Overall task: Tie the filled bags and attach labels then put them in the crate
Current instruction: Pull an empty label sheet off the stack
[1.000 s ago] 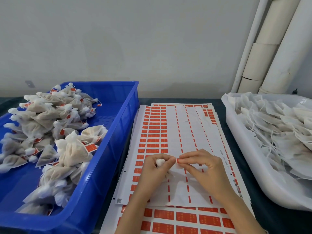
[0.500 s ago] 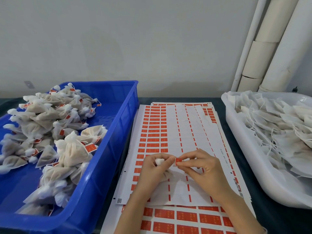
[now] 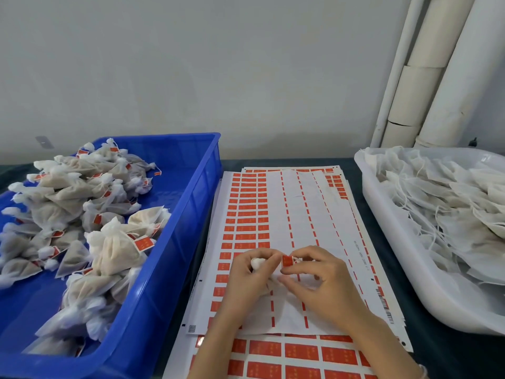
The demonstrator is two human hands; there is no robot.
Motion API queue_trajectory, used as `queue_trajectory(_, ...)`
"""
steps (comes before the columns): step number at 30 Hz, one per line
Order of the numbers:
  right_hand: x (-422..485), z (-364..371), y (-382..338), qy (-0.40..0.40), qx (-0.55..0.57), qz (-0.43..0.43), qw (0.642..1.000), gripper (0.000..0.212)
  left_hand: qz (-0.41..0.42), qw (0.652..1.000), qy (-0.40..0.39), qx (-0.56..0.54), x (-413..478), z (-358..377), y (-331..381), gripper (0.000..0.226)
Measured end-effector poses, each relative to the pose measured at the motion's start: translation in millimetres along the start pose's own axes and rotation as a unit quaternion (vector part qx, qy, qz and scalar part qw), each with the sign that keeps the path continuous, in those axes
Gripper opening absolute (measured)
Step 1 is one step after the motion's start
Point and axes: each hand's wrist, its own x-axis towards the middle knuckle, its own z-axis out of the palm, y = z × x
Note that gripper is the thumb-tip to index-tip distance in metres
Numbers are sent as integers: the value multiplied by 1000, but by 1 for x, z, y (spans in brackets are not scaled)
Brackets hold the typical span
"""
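Two hands meet over the front half of the top label sheet [image 3: 276, 214], mid-worktop [image 3: 437, 356]. Left hand [image 3: 250, 279]: fingers curled round the gathered neck of one filled bag [image 3: 258, 264], white tuft poking out between thumb and forefinger, the bag's body mostly hidden under the palm. Right hand [image 3: 321, 284]: thumb and forefinger pinch a small red label [image 3: 287, 261] just beside that tuft, other fingers curled underneath. Print on the red labels is too small to read. The sheet carries a QR code [image 3: 191, 328] at its front-left corner and a barcode [image 3: 386, 310] plus a sideways text line along its right edge, neither legible. More sheets lie stacked beneath, bigger red labels showing at the front edge. Blue crate [image 3: 175, 255] on the left side holds a heap of tied, red-tagged bags [image 3: 82, 212]. White tub [image 3: 396, 242] on the right side holds untied bags [image 3: 451, 203] with loose strings.
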Motion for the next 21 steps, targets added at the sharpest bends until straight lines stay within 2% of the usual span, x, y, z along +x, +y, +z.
queue_trajectory(2,1,-1,-2,34,30,22,999,10,10,1000,-1,15,0,0,0,8)
queue_trajectory(5,3,-2,-3,67,80,68,992,21,32,999,-25,30,0,1,1,9)
queue_trajectory(7,4,-3,-3,48,100,96,989,31,34,998,-34,34,0,2,0,9)
queue_trajectory(11,4,0,1,8,71,104,992,30,30,998,-36,47,-3,3,-3,11)
queue_trajectory(17,3,-3,1,35,57,108,992,31,42,993,-14,105,-4,7,-6,17)
queue_trajectory(21,1,-4,-2,52,31,90,994,23,46,990,-15,130,-3,7,-9,8)
